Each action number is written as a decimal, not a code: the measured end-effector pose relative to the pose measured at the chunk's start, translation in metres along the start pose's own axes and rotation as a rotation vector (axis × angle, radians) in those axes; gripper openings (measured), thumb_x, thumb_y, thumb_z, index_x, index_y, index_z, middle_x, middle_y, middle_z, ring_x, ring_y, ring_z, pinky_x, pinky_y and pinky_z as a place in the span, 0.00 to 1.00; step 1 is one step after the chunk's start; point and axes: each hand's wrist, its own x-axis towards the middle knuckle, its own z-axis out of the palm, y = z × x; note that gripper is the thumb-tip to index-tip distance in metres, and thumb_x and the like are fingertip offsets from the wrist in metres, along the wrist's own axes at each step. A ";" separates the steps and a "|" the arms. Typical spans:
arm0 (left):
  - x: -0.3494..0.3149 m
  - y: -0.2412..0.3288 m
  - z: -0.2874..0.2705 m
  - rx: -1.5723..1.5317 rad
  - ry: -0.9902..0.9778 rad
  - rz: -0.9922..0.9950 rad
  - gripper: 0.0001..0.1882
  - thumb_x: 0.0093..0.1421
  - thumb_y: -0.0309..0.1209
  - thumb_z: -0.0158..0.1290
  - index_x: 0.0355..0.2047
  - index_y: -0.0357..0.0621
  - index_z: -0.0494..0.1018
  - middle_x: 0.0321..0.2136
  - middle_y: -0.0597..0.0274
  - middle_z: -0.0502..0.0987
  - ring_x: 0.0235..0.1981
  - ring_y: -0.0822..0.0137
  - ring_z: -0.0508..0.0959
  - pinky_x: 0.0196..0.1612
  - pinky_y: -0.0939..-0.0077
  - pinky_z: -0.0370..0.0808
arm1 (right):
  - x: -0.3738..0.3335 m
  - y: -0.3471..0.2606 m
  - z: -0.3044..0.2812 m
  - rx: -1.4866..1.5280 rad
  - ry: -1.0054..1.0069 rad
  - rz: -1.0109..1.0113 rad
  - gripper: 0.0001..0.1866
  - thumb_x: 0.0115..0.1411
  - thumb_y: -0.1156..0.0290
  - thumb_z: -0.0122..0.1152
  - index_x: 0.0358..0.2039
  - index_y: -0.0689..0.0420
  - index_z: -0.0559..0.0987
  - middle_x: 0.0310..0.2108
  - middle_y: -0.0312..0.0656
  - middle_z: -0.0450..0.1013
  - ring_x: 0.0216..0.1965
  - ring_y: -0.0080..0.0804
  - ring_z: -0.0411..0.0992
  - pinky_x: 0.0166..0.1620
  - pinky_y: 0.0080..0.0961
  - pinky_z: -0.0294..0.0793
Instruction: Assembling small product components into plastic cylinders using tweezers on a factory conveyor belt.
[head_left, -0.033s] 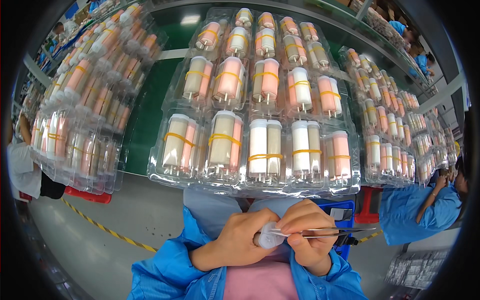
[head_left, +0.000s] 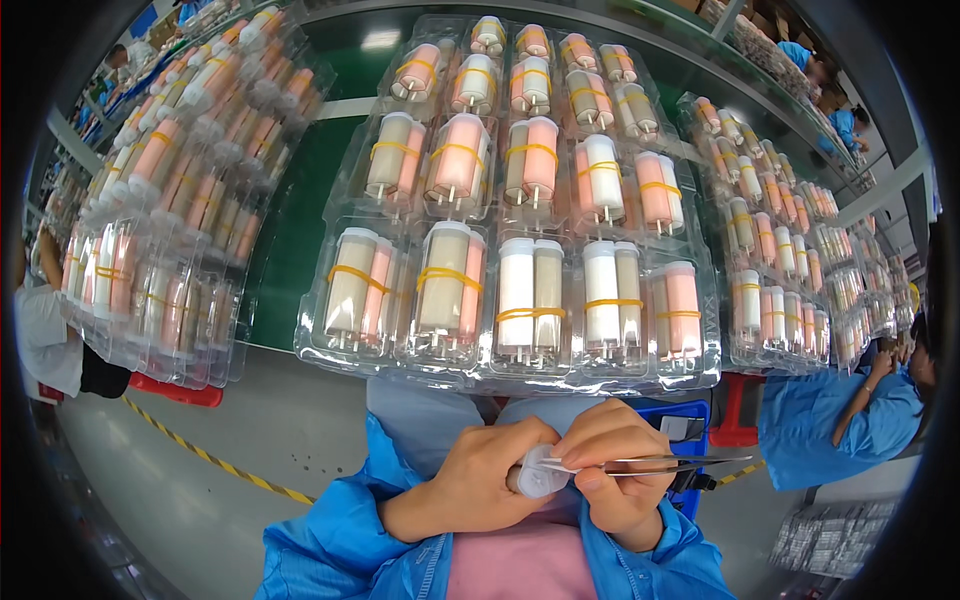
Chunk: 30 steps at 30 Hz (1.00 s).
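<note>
Two hands are meeting low in the view, just below the near edge of the green desk [head_left: 300, 250]. The left hand [head_left: 480, 480] is curling round a small white cylinder [head_left: 540, 472], gripping it between thumb and fingers. The right hand [head_left: 615, 465] is pinching a pair of metal tweezers [head_left: 680, 463], whose tips are touching the white cylinder while the long end is pointing away to the right. Both sleeves are light blue, and a pink garment is showing between them.

Beyond the hands, a clear plastic tray [head_left: 510, 215] is lying on the desk, holding rows of pink and white cylinders bound in pairs with yellow rubber bands. To the left of this tray, another stack of clear trays [head_left: 170, 200] is sitting with similar cylinders; to its right, more trays [head_left: 790, 250] are running along the desk toward the far end.

Below the desk, a grey floor [head_left: 200, 470] is showing, crossed by a yellow-and-black striped line [head_left: 200, 455]. Right of the hands, another person in a blue coat [head_left: 840, 425] is bending over the desk.
</note>
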 end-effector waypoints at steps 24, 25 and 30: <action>-0.001 0.001 -0.001 -0.038 -0.030 -0.011 0.14 0.47 0.28 0.63 0.33 0.40 0.71 0.21 0.54 0.74 0.21 0.54 0.77 0.23 0.68 0.71 | -0.001 0.004 0.003 0.027 0.031 -0.001 0.04 0.51 0.77 0.63 0.27 0.62 0.77 0.26 0.44 0.76 0.25 0.36 0.72 0.29 0.26 0.71; -0.001 0.000 -0.001 -0.032 -0.030 -0.008 0.14 0.47 0.28 0.63 0.33 0.40 0.71 0.21 0.54 0.74 0.22 0.54 0.77 0.23 0.67 0.71 | -0.001 0.004 0.003 0.020 0.031 -0.006 0.04 0.51 0.77 0.63 0.27 0.62 0.77 0.26 0.44 0.76 0.25 0.36 0.72 0.29 0.26 0.71; -0.001 0.001 -0.001 0.003 -0.029 -0.008 0.14 0.47 0.28 0.62 0.33 0.40 0.70 0.21 0.54 0.75 0.22 0.54 0.77 0.23 0.66 0.72 | 0.000 0.004 0.003 -0.005 0.034 -0.026 0.04 0.51 0.78 0.63 0.27 0.63 0.77 0.25 0.44 0.75 0.24 0.36 0.72 0.29 0.27 0.71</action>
